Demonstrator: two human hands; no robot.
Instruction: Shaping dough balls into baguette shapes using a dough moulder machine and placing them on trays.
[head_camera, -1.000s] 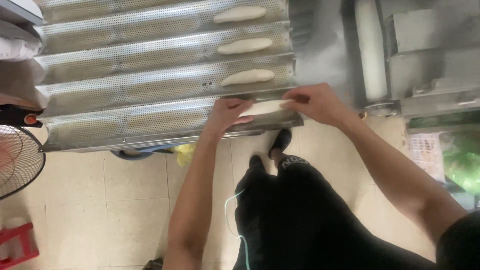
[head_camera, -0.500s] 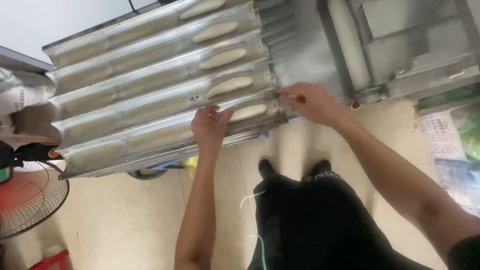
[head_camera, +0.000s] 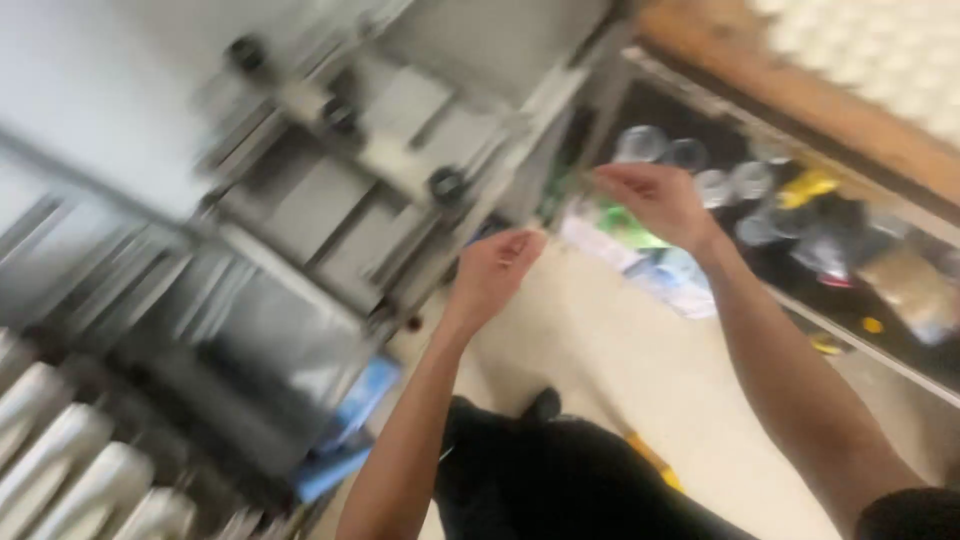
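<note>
The view is blurred by motion. My left hand (head_camera: 492, 272) hangs in the air with loosely curled fingers and nothing visible in it, close to the corner of a grey metal machine (head_camera: 330, 190). Held farther right, my right hand (head_camera: 655, 203) has its fingers apart and holds nothing I can see. It is in front of a low shelf (head_camera: 850, 330) of jars and packets. The ribbed metal baking tray (head_camera: 70, 460) shows only at the lower left edge, away from both hands.
A wooden table edge (head_camera: 800, 90) runs across the upper right above the shelf. Plastic bags (head_camera: 650, 255) lie on the tiled floor (head_camera: 620, 370) under my right hand. A blue object (head_camera: 345, 430) sits under the machine. My dark trousers and shoes fill the bottom centre.
My view has swung right, off the tray of dough pieces toward the machine and shelf. Both hands have left the tray edge and now hang in the air.
</note>
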